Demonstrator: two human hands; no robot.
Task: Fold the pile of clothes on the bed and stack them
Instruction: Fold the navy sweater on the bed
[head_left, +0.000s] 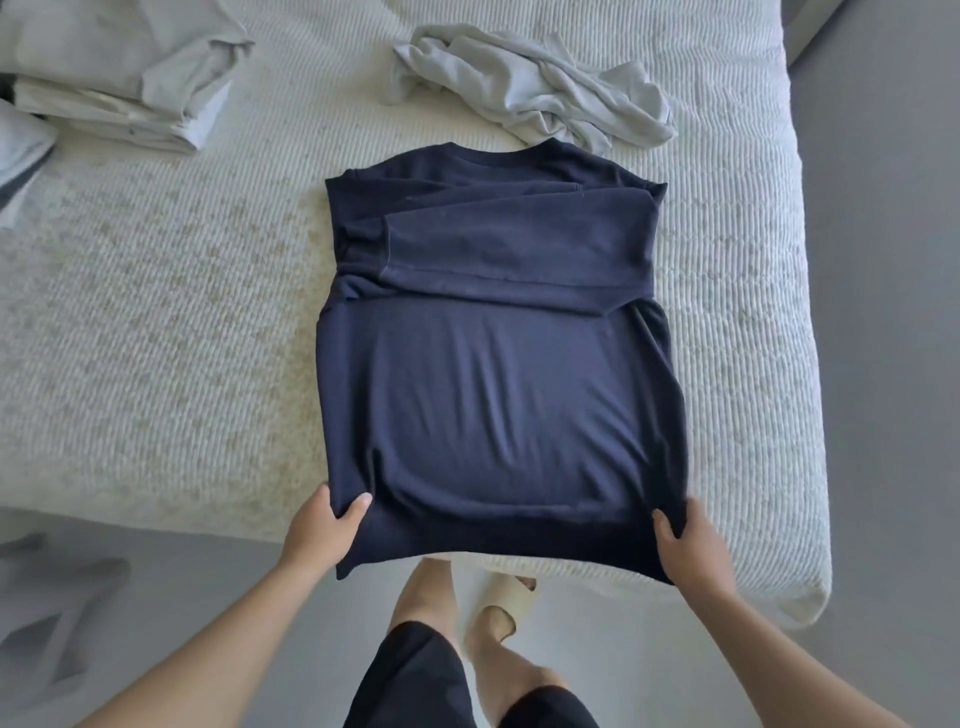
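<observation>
Navy sweatshirt lies mid-bed, long axis six to twelve o'clock, collar at twelve; our left hand and right hand each pinch a hem corner at six.

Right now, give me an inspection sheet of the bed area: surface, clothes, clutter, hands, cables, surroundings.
Surface: bed with a white ribbed cover.
Job's things: navy sweater lies flat, sleeves folded across the chest, hem hanging over the near edge; folded stack at far left; crumpled pale garment beyond the collar, unfolded.
Clutter: nothing seen on the bed besides the clothes.
Hands: left hand pinches the hem's left corner; right hand pinches the right corner.
Cables: nothing seen.
Surroundings: grey floor; blurred grey cloth on the floor at left; slipper on one foot.
</observation>
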